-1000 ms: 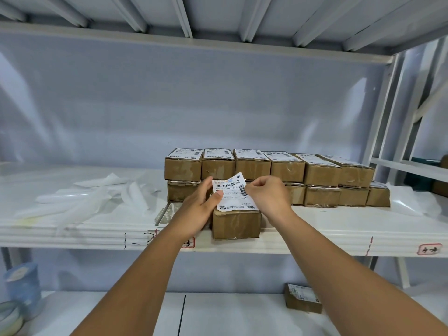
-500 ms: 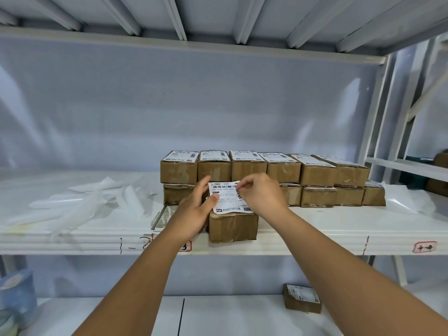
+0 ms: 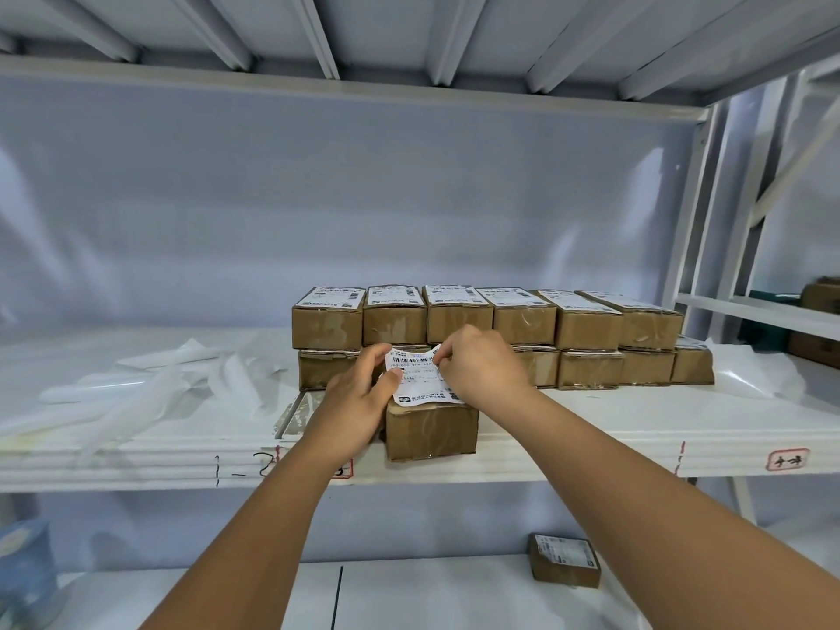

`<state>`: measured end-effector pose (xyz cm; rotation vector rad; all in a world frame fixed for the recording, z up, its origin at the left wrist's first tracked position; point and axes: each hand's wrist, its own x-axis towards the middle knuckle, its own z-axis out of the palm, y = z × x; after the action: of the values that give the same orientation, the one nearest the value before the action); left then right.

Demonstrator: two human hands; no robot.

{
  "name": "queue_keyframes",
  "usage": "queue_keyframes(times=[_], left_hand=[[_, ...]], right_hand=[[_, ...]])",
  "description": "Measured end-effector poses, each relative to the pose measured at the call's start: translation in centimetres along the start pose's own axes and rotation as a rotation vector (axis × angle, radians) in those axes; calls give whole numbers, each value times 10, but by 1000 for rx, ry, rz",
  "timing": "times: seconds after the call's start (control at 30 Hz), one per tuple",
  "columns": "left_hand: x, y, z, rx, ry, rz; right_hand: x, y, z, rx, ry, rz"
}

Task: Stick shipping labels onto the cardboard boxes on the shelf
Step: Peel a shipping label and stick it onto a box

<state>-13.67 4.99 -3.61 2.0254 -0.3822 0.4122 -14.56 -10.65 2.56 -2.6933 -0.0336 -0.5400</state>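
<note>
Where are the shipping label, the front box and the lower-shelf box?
shipping label (image 3: 422, 379), head view, printed middle of the sheet.
front box (image 3: 432, 431), head view, its brown front face.
lower-shelf box (image 3: 565, 554), head view, its labelled top.

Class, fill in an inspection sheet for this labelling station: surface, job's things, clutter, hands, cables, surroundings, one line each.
Surface: white shelf board, with a red tag on its front edge.
Job's things: shipping label partly laid on the front box, far end lifted; two-tier stack of boxes behind, top row labelled.
Clutter: white backing strips heaped to the left.
Hands: left hand pinches the label's left edge; right hand pinches its far corner.
Cables: nothing seen.
Surroundings: labelled box on the lower shelf; blue round object at lower left; another rack to the right.
</note>
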Motion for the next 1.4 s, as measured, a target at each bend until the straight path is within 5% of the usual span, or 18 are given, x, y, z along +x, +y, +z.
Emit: queue_keyframes(times=[0.53,0.87,1.17,1.4], left_hand=[[0,1,0,137,-74,29],[4,4,-3,-17,-98,-58],[3,8,-9,-273,-247,-188],[-7,9,-21,-302,-228,0]], right_hand=[[-2,3,-5,-141,-13,-15],[0,41,20,832,-208,8],[-2,48,14,1003,-480,20],[-6,55,15,1053,-493,-66]])
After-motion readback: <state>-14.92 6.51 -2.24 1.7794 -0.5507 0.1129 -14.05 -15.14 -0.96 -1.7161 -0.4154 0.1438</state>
